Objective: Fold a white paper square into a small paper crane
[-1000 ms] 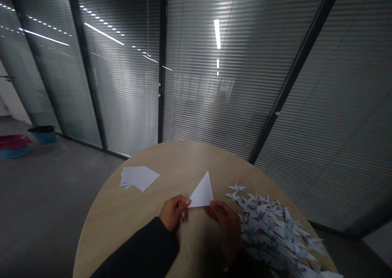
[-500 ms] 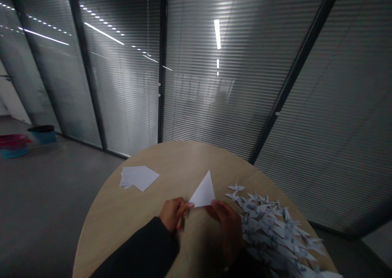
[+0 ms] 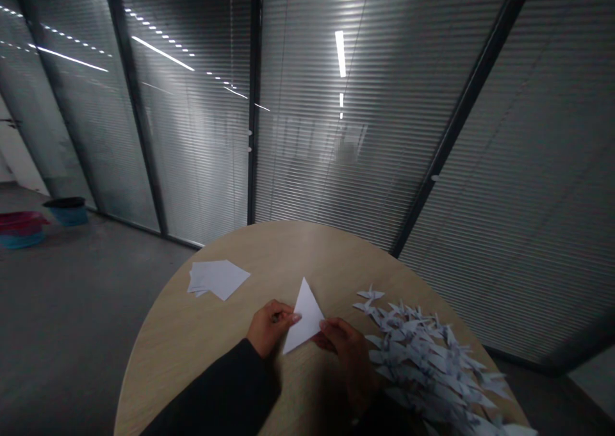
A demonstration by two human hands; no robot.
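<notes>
Between fingers (image 3: 296, 318), white triangular paper (image 3: 307, 317)

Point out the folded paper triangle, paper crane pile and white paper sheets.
Folded paper triangle (image 3: 308, 317), head view: middle of its face.
Paper crane pile (image 3: 425, 354), head view: middle of the heap.
White paper sheets (image 3: 228, 278), head view: right-hand part.
</notes>
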